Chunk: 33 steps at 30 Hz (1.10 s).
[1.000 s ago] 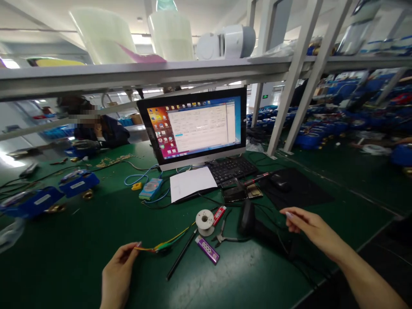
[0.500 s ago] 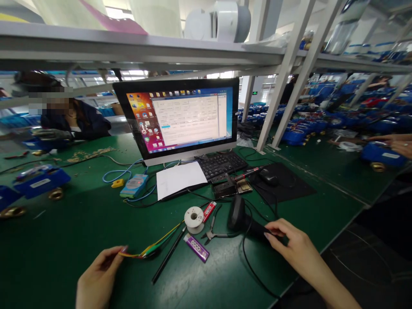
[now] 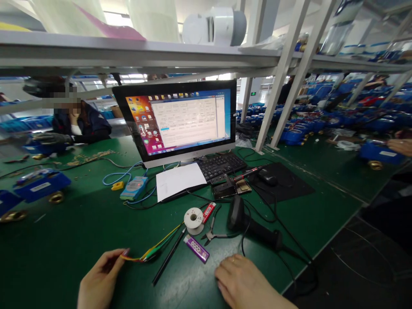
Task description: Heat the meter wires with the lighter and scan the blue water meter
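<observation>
My left hand (image 3: 104, 274) is closed at the lower left, pinching the end of thin yellow and red wires (image 3: 132, 259). These wires run to a green-sleeved clip (image 3: 154, 251) and on towards a white spool (image 3: 194, 219). At the lower right, my right hand (image 3: 240, 274) is palm down on the green table with bent fingers held together; nothing shows in it. Beyond it lies a black barcode scanner (image 3: 254, 227), apart from the fingers. Between the hands are a purple lighter (image 3: 196, 249) and a black pen-like stick (image 3: 169, 257).
Side cutters (image 3: 210, 234) and a red lighter (image 3: 209, 212) lie beside the spool. Behind are a monitor (image 3: 180, 120), keyboard (image 3: 222, 166), paper (image 3: 180, 180) and blue box (image 3: 133, 188). Blue brass-fitted units (image 3: 41, 185) stand left. A co-worker (image 3: 80, 120) sits across; another's hand shows right.
My right hand has let go of the barcode scanner and moved left and down to the table near the purple lighter. My left hand still pinches the wires, almost unmoved.
</observation>
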Tool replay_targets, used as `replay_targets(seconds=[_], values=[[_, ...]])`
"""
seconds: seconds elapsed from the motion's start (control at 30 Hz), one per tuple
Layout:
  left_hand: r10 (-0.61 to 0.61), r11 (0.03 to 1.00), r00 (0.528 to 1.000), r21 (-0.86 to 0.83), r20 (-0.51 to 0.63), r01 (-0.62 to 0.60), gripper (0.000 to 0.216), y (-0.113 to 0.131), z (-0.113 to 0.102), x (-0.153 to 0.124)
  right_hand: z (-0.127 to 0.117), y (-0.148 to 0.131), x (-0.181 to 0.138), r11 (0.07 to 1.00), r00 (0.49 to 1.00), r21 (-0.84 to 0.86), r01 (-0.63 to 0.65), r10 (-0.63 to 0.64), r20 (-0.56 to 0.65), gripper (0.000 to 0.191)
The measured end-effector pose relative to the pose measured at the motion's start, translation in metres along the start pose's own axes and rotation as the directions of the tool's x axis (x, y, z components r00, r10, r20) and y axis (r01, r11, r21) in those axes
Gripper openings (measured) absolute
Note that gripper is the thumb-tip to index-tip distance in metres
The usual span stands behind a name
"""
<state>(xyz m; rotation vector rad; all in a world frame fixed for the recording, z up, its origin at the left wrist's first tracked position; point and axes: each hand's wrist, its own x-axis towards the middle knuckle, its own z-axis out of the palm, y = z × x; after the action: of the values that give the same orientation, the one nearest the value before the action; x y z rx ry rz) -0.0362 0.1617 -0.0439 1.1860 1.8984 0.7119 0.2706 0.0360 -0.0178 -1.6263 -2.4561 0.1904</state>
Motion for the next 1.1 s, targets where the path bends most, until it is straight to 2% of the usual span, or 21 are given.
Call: replay_targets(seconds=[0.03, 0.1, 0.2, 0.37, 0.5, 0.57, 0.63, 0.73, 0.8, 0.87, 0.9, 0.93, 0.97, 1.07, 1.1], values=[[-0.006, 1.000, 1.000, 0.005, -0.002, 0.006, 0.055, 0.001, 0.000, 0.000, 0.005, 0.002, -0.001, 0.996, 0.998, -0.063, -0.064, 0.064, -0.009, 0.009], [-0.003, 1.000, 1.000, 0.019, -0.001, 0.003, 0.055, 0.000, 0.000, 0.000, 0.008, 0.010, -0.006, 0.971, 0.975, -0.128, -0.204, 0.189, -0.118, 0.017], [0.001, 0.999, 1.000, 0.037, 0.020, -0.002, 0.057, -0.006, 0.000, 0.005, 0.002, 0.026, -0.019, 0.908, 0.911, -0.202, -0.368, 0.310, -0.270, 0.022], [-0.004, 1.000, 0.999, 0.008, 0.051, 0.004, 0.057, -0.011, 0.001, 0.009, -0.027, 0.046, -0.045, 0.760, 0.814, -0.307, -0.573, 0.485, -0.318, 0.032], [-0.020, 0.999, 0.998, 0.035, 0.057, 0.018, 0.057, -0.004, 0.000, 0.003, -0.049, 0.085, -0.062, 0.669, 0.748, -0.340, -0.661, 0.552, -0.368, 0.041], [-0.012, 0.997, 0.998, 0.080, 0.056, 0.008, 0.056, -0.001, 0.000, 0.001, -0.054, 0.111, -0.067, 0.684, 0.714, -0.216, -0.697, 0.634, -0.297, 0.043], [-0.004, 0.994, 0.999, 0.110, 0.051, -0.001, 0.055, -0.001, 0.000, 0.000, -0.053, 0.136, -0.070, 0.683, 0.665, 0.077, -0.726, 0.727, -0.169, 0.041], [0.017, 0.992, 0.998, 0.123, 0.056, -0.023, 0.054, -0.005, 0.002, 0.003, -0.045, 0.161, -0.075, 0.514, 0.572, 0.532, -0.673, 0.818, -0.067, 0.039], [0.029, 0.992, 0.998, 0.125, 0.061, -0.036, 0.053, -0.007, 0.002, 0.004, -0.037, 0.168, -0.078, 0.438, 0.500, 0.651, -0.620, 0.860, -0.103, 0.040], [0.025, 0.992, 0.998, 0.120, 0.060, -0.032, 0.054, -0.005, 0.002, 0.004, -0.032, 0.167, -0.081, 0.424, 0.430, 0.662, -0.619, 0.887, -0.167, 0.043], [0.018, 0.993, 0.998, 0.117, 0.056, -0.025, 0.055, -0.004, 0.002, 0.002, -0.030, 0.164, -0.082, 0.437, 0.413, 0.646, -0.626, 0.888, -0.202, 0.043], [0.014, 0.994, 0.998, 0.111, 0.054, -0.020, 0.056, -0.001, 0.002, 0.001, -0.030, 0.160, -0.082, 0.478, 0.427, 0.607, -0.635, 0.872, -0.240, 0.041], [0.007, 0.995, 0.998, 0.104, 0.055, -0.013, 0.057, 0.002, 0.003, -0.001, -0.030, 0.155, -0.082, 0.543, 0.474, 0.546, -0.638, 0.836, -0.278, 0.039], [-0.015, 0.997, 0.999, 0.079, 0.046, 0.012, 0.057, 0.011, 0.003, -0.006, -0.033, 0.138, -0.076, 0.771, 0.676, 0.310, -0.556, 0.637, -0.370, 0.029], [-0.025, 0.997, 0.999, 0.069, 0.044, 0.022, 0.057, 0.014, 0.004, -0.008, -0.033, 0.133, -0.074, 0.823, 0.727, 0.253, -0.509, 0.569, -0.385, 0.027]])
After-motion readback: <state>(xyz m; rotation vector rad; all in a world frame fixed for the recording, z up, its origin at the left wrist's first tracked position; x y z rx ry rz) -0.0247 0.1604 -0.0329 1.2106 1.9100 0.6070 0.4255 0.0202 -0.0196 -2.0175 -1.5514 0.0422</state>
